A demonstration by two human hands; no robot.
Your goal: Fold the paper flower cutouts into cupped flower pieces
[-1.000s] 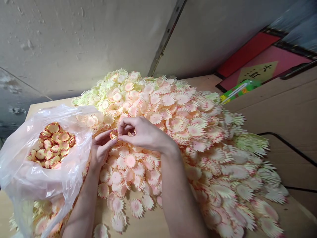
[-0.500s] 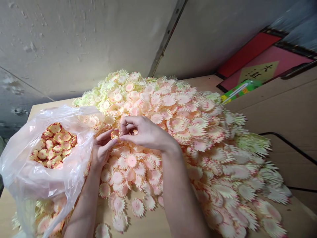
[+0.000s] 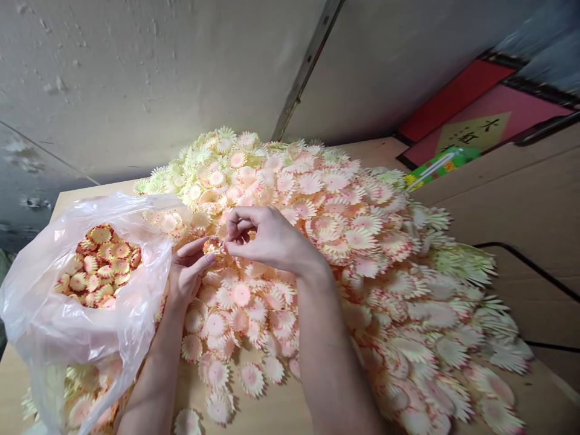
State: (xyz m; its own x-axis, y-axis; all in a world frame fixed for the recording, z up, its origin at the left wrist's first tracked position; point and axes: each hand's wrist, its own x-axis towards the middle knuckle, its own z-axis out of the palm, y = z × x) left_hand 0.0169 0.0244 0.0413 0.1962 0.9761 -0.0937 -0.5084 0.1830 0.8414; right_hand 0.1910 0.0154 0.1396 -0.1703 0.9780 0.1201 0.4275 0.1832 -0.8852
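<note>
Between the thumb and fingers of my left hand (image 3: pixel 186 273) is a small artificial flower (image 3: pixel 212 246), yellow to orange with red edges. My right hand (image 3: pixel 269 238) is closed in a pinch just to its right, thumb against index finger. Whether that pinch grips a petal edge or something thin is too small to make out. Under and around both hands spreads a big heap of flat, fringed flower pieces (image 3: pixel 317 199), pale pink and cream with reddish rims. Left of my left hand, a translucent plastic bag (image 3: pixel 36 284) holds many small curled flowers (image 3: pixel 103 266).
The heap lies on a light wooden table (image 3: pixel 254 420) against a worn grey wall (image 3: pixel 158 78). To the right stand a cardboard box (image 3: pixel 512 199), a green packet (image 3: pixel 446 166) and red panels (image 3: pixel 521 106). A black cable (image 3: pixel 530 266) runs along the box.
My right hand has shifted slightly right and up, away from my left hand. The flower in my left hand shows a little more fully. My left hand and the bag stay in place.
</note>
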